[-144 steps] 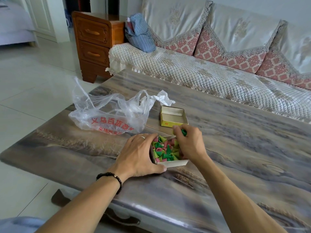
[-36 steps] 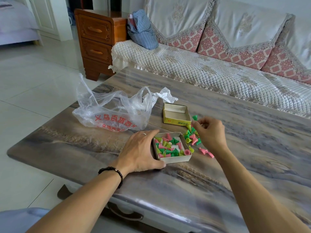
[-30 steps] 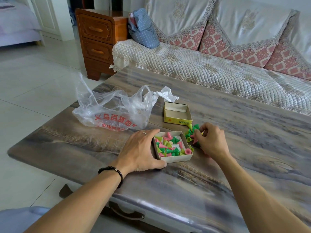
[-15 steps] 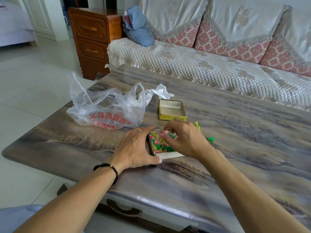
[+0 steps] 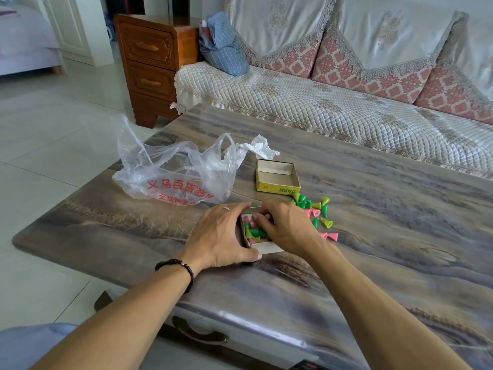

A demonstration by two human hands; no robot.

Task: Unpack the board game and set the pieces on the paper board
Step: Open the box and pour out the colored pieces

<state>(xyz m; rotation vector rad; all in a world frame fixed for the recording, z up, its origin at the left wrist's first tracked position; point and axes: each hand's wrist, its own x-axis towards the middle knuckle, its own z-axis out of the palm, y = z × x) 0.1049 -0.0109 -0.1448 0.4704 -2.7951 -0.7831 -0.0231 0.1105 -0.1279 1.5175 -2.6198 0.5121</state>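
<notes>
**Scooping pieces out of the little box**

On the table point(image 5: 386, 236), seen from the head camera, a small open box point(image 5: 266, 247) sits near the front edge. Left hand point(image 5: 217, 236) holds its near-left corner, thumb along the front wall and fingers curved along the left wall, pinning it in place. Right hand point(image 5: 286, 228) reaches into the box with fingers curled down among the game pieces point(image 5: 253, 232); whether they already pinch any I cannot tell. A loose heap of pieces point(image 5: 316, 209), green, pink and yellow, lies just right of the box. Behind it rests the yellow lid point(image 5: 277, 178), with a plastic bag point(image 5: 173, 174) to its left. No paper board shows. Those tiny cones look light, hard and slippery, likely to roll; best pinched by the narrow stem, or gathered several at once
</notes>
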